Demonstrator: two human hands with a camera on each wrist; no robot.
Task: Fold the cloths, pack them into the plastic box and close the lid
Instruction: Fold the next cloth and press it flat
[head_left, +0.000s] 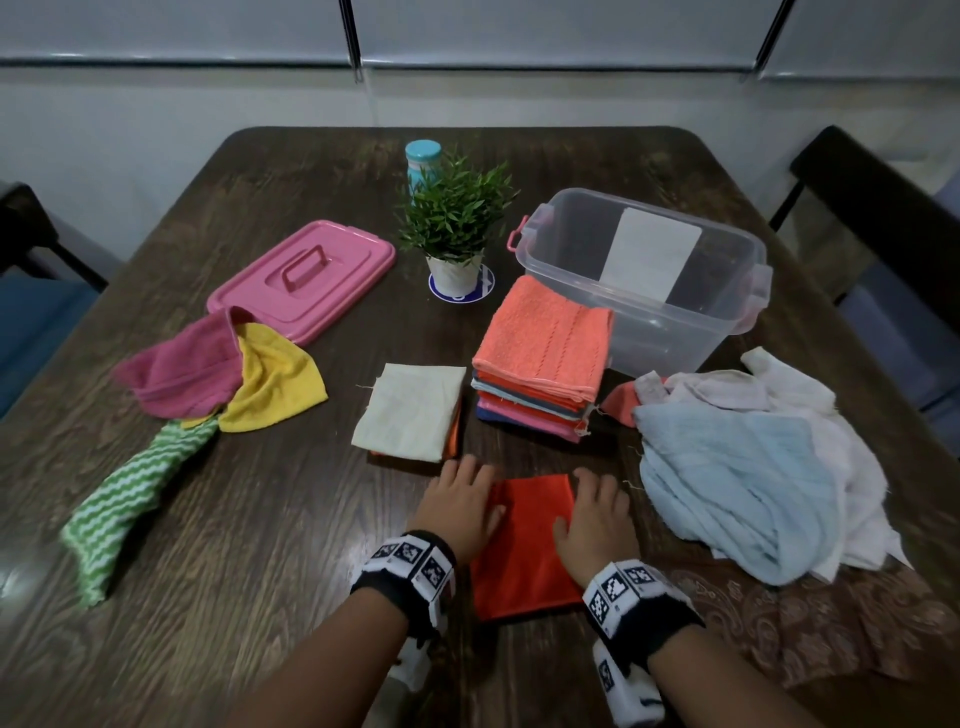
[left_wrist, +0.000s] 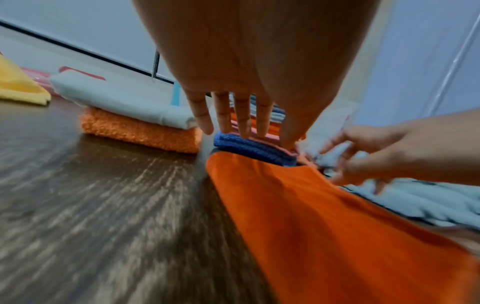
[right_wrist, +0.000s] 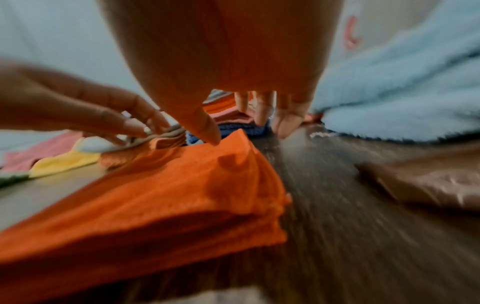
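An orange cloth (head_left: 530, 545), folded into a rectangle, lies on the dark wooden table (head_left: 291, 545) near its front edge. My left hand (head_left: 460, 501) rests on the cloth's left side and my right hand (head_left: 597, 512) on its right side. The left wrist view shows the left fingers (left_wrist: 244, 123) straight above the orange cloth (left_wrist: 324, 226). In the right wrist view the right thumb touches the orange cloth (right_wrist: 155, 205) at its far edge. The clear plastic box (head_left: 675, 332) stands open at the back right. Its pink lid (head_left: 304, 278) lies at the back left.
A stack of folded cloths (head_left: 540, 358) sits before the box, a cream folded cloth (head_left: 410, 410) beside it. Loose light blue and white cloths (head_left: 727, 478) lie right; magenta (head_left: 182, 364), yellow (head_left: 275, 379) and green striped (head_left: 130, 499) cloths left. A potted plant (head_left: 457, 223) stands behind.
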